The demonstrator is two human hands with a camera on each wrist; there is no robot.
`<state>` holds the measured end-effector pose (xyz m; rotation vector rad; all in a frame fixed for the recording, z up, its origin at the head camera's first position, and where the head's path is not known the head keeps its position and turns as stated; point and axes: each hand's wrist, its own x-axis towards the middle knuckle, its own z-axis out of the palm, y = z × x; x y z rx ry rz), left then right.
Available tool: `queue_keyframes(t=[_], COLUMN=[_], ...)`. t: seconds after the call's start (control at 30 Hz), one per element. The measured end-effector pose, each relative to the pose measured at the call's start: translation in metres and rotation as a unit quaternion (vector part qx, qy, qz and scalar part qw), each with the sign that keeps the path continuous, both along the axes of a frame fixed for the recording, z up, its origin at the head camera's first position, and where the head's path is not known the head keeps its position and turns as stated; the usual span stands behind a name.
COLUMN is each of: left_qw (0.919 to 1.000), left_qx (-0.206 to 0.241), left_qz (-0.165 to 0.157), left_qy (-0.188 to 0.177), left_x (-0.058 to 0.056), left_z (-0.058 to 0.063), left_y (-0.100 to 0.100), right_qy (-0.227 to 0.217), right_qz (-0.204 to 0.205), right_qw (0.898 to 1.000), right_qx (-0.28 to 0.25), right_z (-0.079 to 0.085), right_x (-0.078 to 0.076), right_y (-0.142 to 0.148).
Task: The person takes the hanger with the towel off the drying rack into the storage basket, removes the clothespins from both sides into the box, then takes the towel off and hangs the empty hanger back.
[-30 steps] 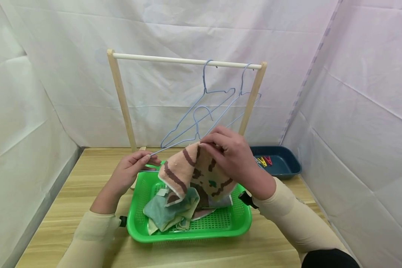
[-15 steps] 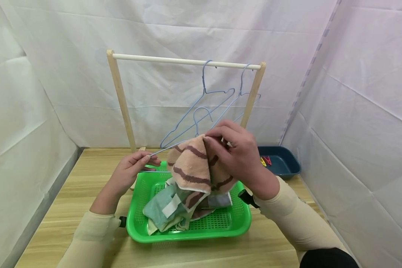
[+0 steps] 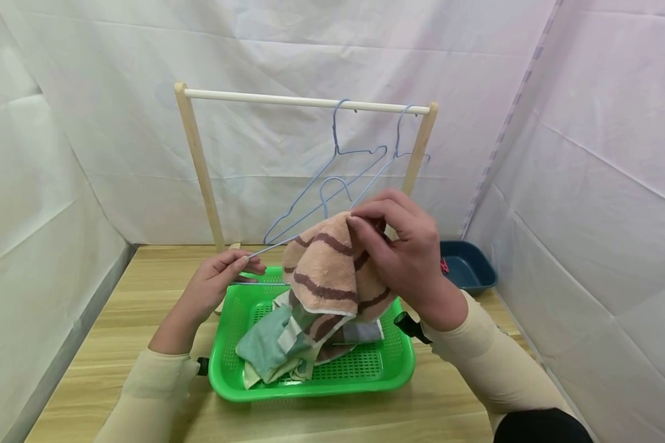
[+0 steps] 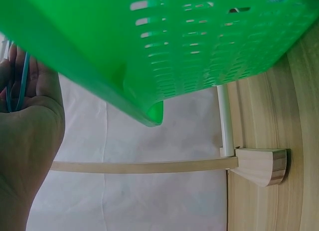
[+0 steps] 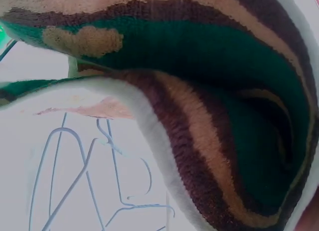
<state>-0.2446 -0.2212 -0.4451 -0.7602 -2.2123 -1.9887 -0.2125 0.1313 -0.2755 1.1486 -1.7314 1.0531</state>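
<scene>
My left hand (image 3: 221, 277) pinches the left end of a blue wire hanger (image 3: 274, 247) above the basket's back left. The hanger's hook stands up behind a brown-striped peach towel (image 3: 327, 271), which hides much of the hanger. Thumb and fingers of my right hand (image 3: 404, 252) pinch the towel near its top, and its folds hang down over the basket. In the right wrist view the towel (image 5: 194, 131) shows a green side with a white edge. Below, a green plastic basket (image 3: 310, 394) holds a blue-green cloth (image 3: 263, 347) and other cloths, partly covered by the towel.
Behind the hands stands a wooden rack with a white rod (image 3: 266, 96); two blue hangers (image 3: 334, 132) hang towards its right end. A dark blue tray (image 3: 471, 264) at the right holds a red clothespin (image 3: 444, 266). White fabric walls surround the table (image 3: 111, 320).
My right hand has moved right and slightly up, drawing the towel's top along with it. The towel's near fold has swung right. My left hand has stayed in place on the hanger.
</scene>
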Motion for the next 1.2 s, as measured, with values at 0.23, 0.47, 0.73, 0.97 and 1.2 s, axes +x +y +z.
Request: queue_keyframes(t=[0.23, 0.47, 0.73, 0.97, 1.2], left_qw=[1.0000, 1.0000, 0.9999, 0.9998, 0.9996], left_qx=[-0.003, -0.004, -0.007, -0.009, -0.016], left_qz=[0.004, 0.006, 0.011, 0.019, 0.025], left_qy=[-0.002, -0.004, -0.004, -0.001, -0.003], left_x=[-0.001, -0.002, -0.003, -0.001, -0.002], left_z=[0.000, -0.002, -0.001, 0.001, 0.001], left_y=[0.000, -0.001, -0.001, -0.001, -0.002], right_qy=[0.006, 0.006, -0.001, -0.004, -0.008], right_qz=[0.013, 0.019, 0.017, 0.019, 0.030], right_qw=[0.999, 0.999, 1.000, 1.000, 0.999], right_qx=[-0.033, -0.036, -0.009, 0.015, 0.033], right_z=[0.005, 0.006, -0.002, -0.013, -0.023], right_x=[0.004, 0.008, 0.011, 0.010, 0.011], right_y=[0.000, -0.001, 0.002, 0.005, 0.010])
